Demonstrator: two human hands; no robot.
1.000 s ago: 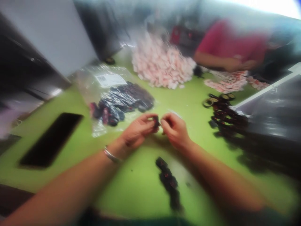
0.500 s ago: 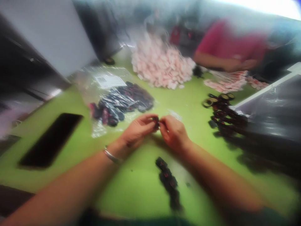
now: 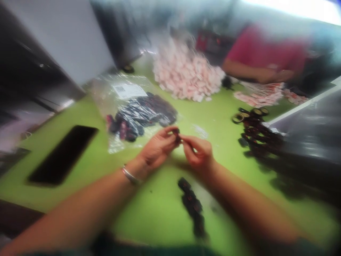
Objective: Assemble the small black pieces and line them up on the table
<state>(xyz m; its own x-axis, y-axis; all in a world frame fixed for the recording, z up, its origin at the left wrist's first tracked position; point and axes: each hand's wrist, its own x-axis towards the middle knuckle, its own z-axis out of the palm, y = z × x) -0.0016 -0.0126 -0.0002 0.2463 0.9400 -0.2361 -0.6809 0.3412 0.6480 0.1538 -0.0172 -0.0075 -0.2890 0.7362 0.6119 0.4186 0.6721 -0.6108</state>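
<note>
Over the middle of the green table [image 3: 149, 213], my left hand [image 3: 160, 145] is closed on a small dark piece [image 3: 177, 134]. The fingers of my right hand [image 3: 198, 151] are pinched at the right side of that piece; whatever lies between their tips is too small to make out. Below my hands, a row of black pieces [image 3: 192, 204] lies on the table. Behind my left hand rests a clear plastic bag [image 3: 144, 110] with dark parts inside and a white label [image 3: 129, 91]. Small clear bits [image 3: 200, 131] lie just behind my right hand.
A large heap of pale pink pieces [image 3: 189, 74] stands at the back. Dark parts and rings [image 3: 258, 128] lie at the right, beside a grey bin [image 3: 314, 121]. A black flat slab [image 3: 64, 154] lies at the left. Across the table sits a person in red [image 3: 266, 53].
My right hand's fingers have straightened a little and shifted slightly from the dark piece. The whole view has moved a little, so things appear farther right.
</note>
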